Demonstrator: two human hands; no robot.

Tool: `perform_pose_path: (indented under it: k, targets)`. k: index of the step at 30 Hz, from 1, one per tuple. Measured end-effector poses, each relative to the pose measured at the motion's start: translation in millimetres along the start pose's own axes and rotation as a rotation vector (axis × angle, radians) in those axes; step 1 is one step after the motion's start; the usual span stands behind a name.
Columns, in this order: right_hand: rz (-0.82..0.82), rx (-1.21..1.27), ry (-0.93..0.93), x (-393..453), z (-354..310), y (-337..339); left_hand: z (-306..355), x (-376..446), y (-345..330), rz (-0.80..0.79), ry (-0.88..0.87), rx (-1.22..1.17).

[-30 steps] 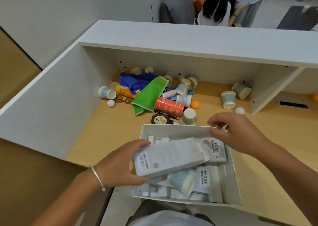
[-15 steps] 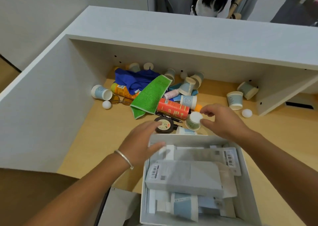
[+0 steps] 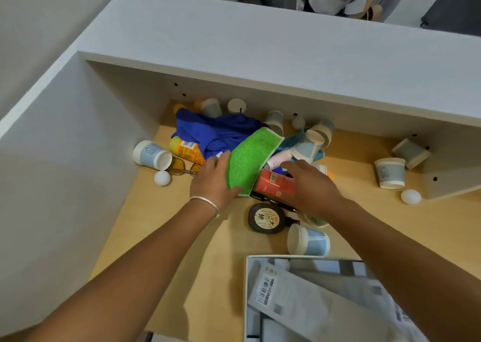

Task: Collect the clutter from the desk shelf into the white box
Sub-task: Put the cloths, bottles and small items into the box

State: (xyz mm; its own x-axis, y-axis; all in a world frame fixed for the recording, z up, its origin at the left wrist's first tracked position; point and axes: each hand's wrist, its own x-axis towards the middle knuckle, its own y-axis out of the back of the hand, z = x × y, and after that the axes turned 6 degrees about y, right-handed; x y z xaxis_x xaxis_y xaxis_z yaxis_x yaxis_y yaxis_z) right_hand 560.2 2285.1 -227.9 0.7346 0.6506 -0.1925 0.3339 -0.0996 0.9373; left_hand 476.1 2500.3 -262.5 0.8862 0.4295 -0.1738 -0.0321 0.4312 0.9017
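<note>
Clutter lies heaped at the back of the desk shelf [image 3: 166,237]. My left hand [image 3: 212,183] grips the lower left edge of a green cloth [image 3: 251,157] that lies over a blue cloth [image 3: 216,133]. My right hand [image 3: 309,185] is curled over the right end of a red can [image 3: 272,183] next to the green cloth. The white box [image 3: 246,289] stands at the near right, with white barcoded cartons [image 3: 299,305] in it. Both forearms reach out over the desk past the box.
Paper cups lie about: one at the left wall [image 3: 152,155], one near the box [image 3: 308,240], two at the right [image 3: 390,172]. Also there are a black round case [image 3: 265,218], an orange bottle [image 3: 186,150], glasses [image 3: 182,167], white balls [image 3: 162,178] and a person beyond the shelf top.
Both hands left the box and reached forward into the pile. The left hand took hold of the green cloth and the right closed over the red can. The view moved forward.
</note>
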Motion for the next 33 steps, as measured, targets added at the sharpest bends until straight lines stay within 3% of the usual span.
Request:
perform_pose_path:
  k: [4,13,24,29,33]
  targets:
    - [-0.085,-0.086,0.006,10.0,-3.1,-20.1,2.0,8.9,-10.2,0.008,-0.003,-0.001]
    - [-0.083,-0.243,-0.005,10.7,-0.7,-28.4,7.0,-15.3,-0.5,0.027,-0.064,-0.215]
    - [0.125,-0.08,0.026,-93.2,-6.7,41.0,32.9,-123.9,71.0,0.089,-0.281,-0.339]
    - [0.194,0.015,0.149,-159.9,-0.4,74.0,54.5,-195.4,93.5,-0.038,-0.466,-0.339]
    - [0.128,-0.042,0.21,-199.0,6.0,85.4,67.6,-243.0,86.5,-0.19,-0.567,-0.232]
